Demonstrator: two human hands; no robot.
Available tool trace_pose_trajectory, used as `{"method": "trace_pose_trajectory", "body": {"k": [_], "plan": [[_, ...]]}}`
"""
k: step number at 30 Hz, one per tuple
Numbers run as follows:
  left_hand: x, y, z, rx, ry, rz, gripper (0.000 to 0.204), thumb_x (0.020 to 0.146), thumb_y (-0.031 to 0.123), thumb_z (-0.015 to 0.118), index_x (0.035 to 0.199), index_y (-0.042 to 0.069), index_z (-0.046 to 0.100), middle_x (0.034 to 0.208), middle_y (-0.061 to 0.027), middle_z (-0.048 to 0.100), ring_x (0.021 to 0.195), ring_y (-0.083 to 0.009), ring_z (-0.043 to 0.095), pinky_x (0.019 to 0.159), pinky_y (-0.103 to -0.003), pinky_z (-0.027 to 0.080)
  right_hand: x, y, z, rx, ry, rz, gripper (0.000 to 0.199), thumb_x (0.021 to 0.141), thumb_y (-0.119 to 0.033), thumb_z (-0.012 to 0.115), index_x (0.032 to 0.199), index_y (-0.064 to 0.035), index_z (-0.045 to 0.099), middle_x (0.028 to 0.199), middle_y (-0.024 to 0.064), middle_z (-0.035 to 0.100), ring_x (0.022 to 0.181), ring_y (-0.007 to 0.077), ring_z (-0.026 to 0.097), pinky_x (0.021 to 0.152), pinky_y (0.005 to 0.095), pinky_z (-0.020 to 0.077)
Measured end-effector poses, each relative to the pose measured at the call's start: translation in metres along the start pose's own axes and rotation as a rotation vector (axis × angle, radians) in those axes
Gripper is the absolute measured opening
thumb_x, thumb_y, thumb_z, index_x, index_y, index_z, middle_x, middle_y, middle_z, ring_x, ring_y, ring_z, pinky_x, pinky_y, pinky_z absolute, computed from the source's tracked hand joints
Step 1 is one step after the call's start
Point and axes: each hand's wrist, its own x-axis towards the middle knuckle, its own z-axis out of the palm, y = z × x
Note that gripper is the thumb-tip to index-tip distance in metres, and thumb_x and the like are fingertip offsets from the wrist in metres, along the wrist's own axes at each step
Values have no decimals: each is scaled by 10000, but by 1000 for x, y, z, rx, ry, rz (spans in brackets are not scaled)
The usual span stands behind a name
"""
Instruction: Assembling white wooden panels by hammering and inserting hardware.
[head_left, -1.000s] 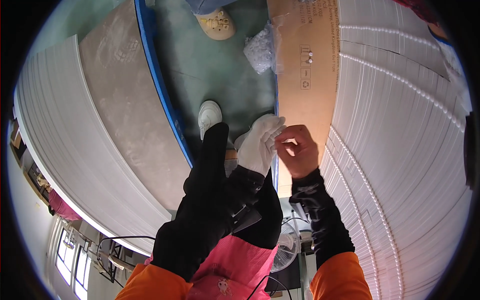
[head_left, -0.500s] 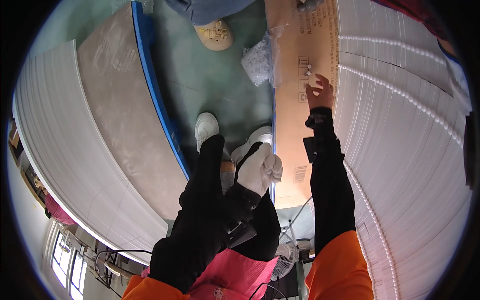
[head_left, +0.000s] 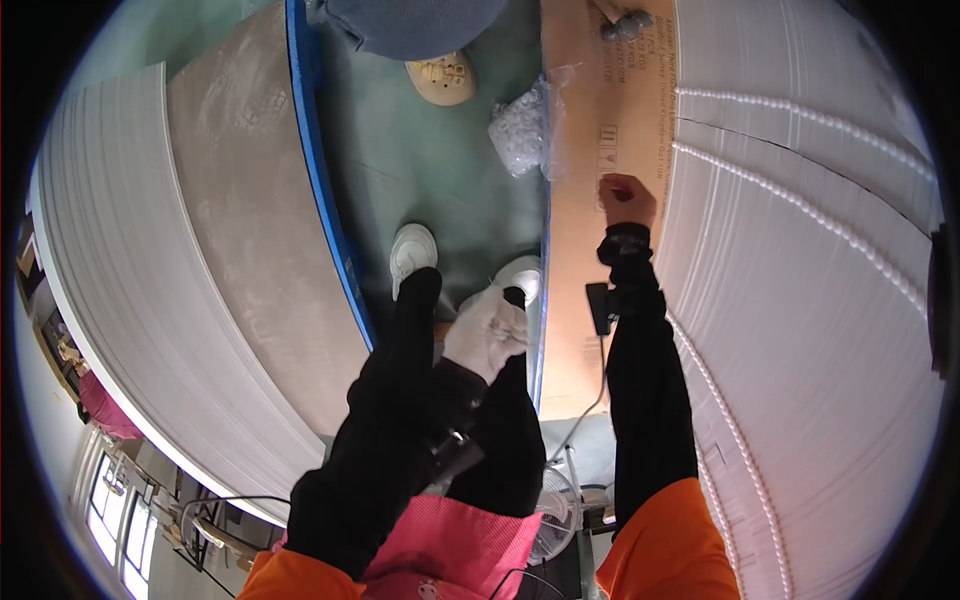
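Note:
My left hand (head_left: 488, 332), in a white glove, is closed in a fist above my lap. Whether anything is inside it is hidden. The bare right hand (head_left: 630, 203) is over a brown cardboard sheet (head_left: 578, 330), its fingers curled in with the tips together; what they hold, if anything, is too small to make out. Right of the cardboard, strings of white beads (head_left: 800, 185) run across a pale, lined surface (head_left: 780, 300).
A grey-brown board (head_left: 240, 180) edged in blue (head_left: 335, 200) lies left beside stacked white sheets (head_left: 110, 200). Clear plastic wrap (head_left: 520, 130) hangs by the cardboard. Across from me are another person's beige clog (head_left: 443, 80) and a dark grey object (head_left: 627, 25). A fan (head_left: 555, 515) stands behind.
My right hand has drawn its fingers in and moved slightly down-left; two small white bits near its fingertips no longer show. The gloved left fist has shifted left. The view has tilted slightly.

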Motion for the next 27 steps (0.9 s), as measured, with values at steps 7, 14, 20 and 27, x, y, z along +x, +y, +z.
{"method": "trace_pose_trajectory", "body": {"k": [7, 14, 20, 27], "plan": [[-76, 4, 16, 51, -18, 52, 273, 921, 273, 451, 718, 106, 527, 726, -21, 556, 699, -144, 534, 654, -261, 417, -200, -204, -85, 156, -505, -347, 149, 684, 66, 628, 810, -10, 601, 765, 98, 551, 628, 201, 578, 529, 267, 482], [-179, -10, 97, 188, -134, -12, 173, 909, 221, 519, 793, 101, 564, 674, 11, 529, 581, -93, 517, 495, -247, 407, -270, -304, -181, -162, -289, -544, 220, 658, 47, 641, 864, 4, 576, 891, 128, 532, 780, 314, 555, 671, 382, 478], [-305, -12, 181, 342, -265, -72, 232, 913, 279, 512, 826, 67, 552, 698, -9, 538, 562, -113, 507, 472, -223, 388, -325, -401, -281, -136, -7, -469, 318, 659, 56, 666, 963, -15, 603, 909, 116, 548, 787, 261, 597, 652, 324, 502], [-441, -40, 244, 1060, -321, -291, 312, 908, 333, 508, 695, 105, 516, 541, 34, 426, 399, -46, 388, 339, -183, 237, -397, -448, -369, -27, 372, -207, 346, 697, 53, 645, 1029, -29, 588, 793, 93, 562, 689, 201, 595, 612, 289, 500]]}}
